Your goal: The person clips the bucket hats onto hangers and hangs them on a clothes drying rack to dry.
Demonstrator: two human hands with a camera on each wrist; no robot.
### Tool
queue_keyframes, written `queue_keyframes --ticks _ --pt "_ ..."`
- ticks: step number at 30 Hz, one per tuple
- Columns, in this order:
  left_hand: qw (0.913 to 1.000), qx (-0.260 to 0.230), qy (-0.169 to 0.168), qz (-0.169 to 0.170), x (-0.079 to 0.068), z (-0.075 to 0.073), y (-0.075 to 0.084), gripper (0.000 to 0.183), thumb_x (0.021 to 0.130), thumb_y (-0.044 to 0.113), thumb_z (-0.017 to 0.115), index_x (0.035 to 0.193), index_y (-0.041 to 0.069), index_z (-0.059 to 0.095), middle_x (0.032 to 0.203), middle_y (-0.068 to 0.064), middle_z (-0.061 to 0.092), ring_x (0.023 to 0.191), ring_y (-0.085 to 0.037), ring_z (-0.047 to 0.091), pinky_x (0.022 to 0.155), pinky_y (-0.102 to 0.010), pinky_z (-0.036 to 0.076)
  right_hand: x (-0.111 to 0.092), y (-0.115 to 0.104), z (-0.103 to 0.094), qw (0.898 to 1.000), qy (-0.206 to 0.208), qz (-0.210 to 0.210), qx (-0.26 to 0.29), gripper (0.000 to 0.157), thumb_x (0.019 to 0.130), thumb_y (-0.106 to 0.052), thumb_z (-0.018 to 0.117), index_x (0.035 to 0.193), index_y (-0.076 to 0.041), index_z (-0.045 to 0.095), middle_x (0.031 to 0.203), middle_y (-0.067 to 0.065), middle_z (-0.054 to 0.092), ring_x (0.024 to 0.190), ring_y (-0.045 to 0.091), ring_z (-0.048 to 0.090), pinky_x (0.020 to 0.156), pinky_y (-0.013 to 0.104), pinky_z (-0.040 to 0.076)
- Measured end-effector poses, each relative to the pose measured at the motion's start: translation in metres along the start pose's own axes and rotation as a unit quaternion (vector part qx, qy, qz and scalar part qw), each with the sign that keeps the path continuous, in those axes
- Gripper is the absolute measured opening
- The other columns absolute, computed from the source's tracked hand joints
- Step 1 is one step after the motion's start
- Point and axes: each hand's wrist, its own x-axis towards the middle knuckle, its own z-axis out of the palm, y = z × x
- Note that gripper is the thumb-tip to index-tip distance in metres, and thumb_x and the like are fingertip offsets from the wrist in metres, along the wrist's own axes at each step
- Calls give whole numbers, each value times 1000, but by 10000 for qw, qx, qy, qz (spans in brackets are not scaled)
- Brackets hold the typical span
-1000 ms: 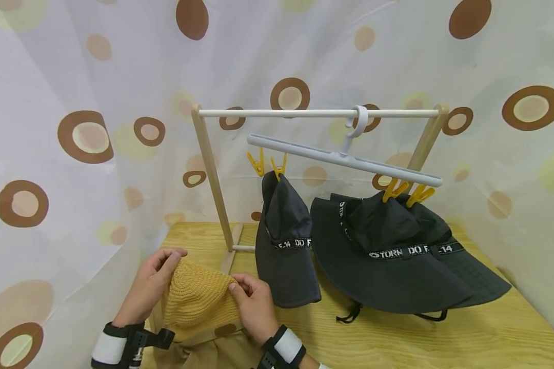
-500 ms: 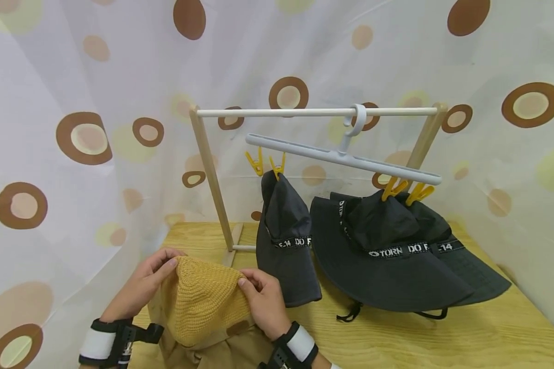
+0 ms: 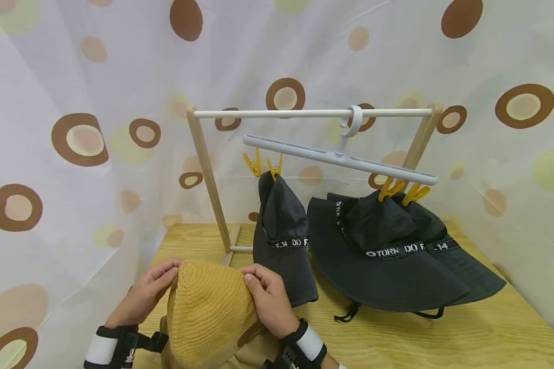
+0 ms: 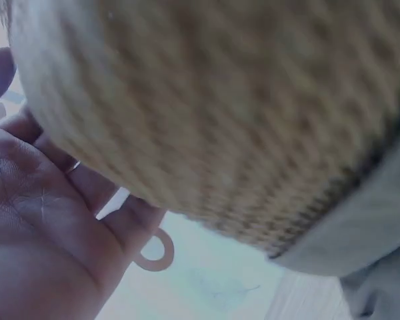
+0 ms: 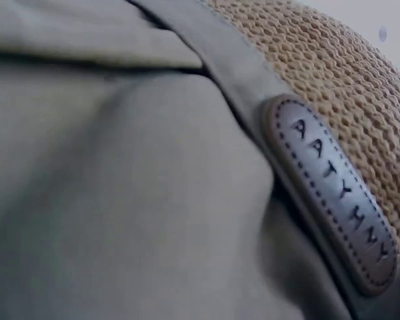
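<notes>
In the head view a hat with a yellow knitted crown point(image 3: 212, 307) is held up near the front of the table, at lower left. My left hand point(image 3: 146, 293) pinches the crown's upper left corner between thumb and fingers. At the upper right corner, my right hand point(image 3: 271, 301) pinches the knit the same way. Below the knit hangs tan cloth; a brown oval label point(image 5: 333, 193) with stamped letters sits on its band in the right wrist view. The knit fills much of the left wrist view, beside my left palm point(image 4: 47, 220). Neither hand shows in the right wrist view.
A wooden rack point(image 3: 206, 179) carries a grey hanger point(image 3: 339, 160), tilted down to the right. Yellow clips point(image 3: 415, 195) on it hold a folded dark hat point(image 3: 283, 246) and a wider dark hat point(image 3: 397, 266). Behind stands a spotted curtain point(image 3: 240, 46); everything is on a wooden table point(image 3: 397, 338).
The hands have spread slightly apart, with the right hand shifted rightward. The knitted crown is stretched wider and fuller, and its label is now mostly out of sight in the head view.
</notes>
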Motion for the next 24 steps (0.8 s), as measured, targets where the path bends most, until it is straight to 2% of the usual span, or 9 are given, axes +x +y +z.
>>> queue_keyframes --ticks 3,7,12,15,17,20,24 --pt "10000 19 43 12 -2 2 2 34 109 7 29 117 18 60 109 14 61 100 1 58 87 -17 48 -1 -2 -2 9998 -16 164 80 27 104 -9 46 112 9 65 104 32 65 78 1 61 73 19 50" --pt "9984 255 444 219 -5 7 15 35 107 3 31 109 20 62 98 15 61 88 1 57 75 -19 49 -2 -3 -4 9994 -52 329 99 28 103 -9 46 113 9 65 107 31 65 79 1 61 74 19 49" --pt "9955 370 567 670 -11 9 32 38 105 -5 30 110 15 63 100 13 62 89 0 57 76 -18 48 -2 -11 -3 9992 78 385 -24 25 102 -10 52 112 6 67 110 28 66 83 2 61 77 19 49" --pt "9937 399 582 868 -15 8 36 39 103 -9 30 111 12 63 102 12 63 90 -1 58 77 -19 48 -3 -20 -3 9986 239 428 -215 21 99 -8 56 113 2 68 114 22 68 92 9 64 82 19 49" --pt "9928 403 604 958 -20 4 39 41 102 -11 29 112 10 62 103 11 64 91 -1 58 78 -19 48 -5 -29 -4 9981 268 376 -414 21 98 -8 58 115 -1 68 118 19 68 103 17 65 87 20 49" --pt "9918 330 681 1031 -31 -6 44 42 102 -13 27 114 7 62 105 8 65 93 -3 60 79 -19 49 -9 -46 -7 9978 48 211 -621 23 99 -9 57 120 -3 65 124 17 67 116 29 62 93 23 50" --pt "9903 270 776 1125 -49 -24 52 41 102 -14 25 117 3 60 107 5 63 92 -6 60 77 -21 50 -10 -72 -15 9933 -304 -397 -1044 27 100 -11 57 125 -3 61 127 16 63 115 34 61 96 29 51"
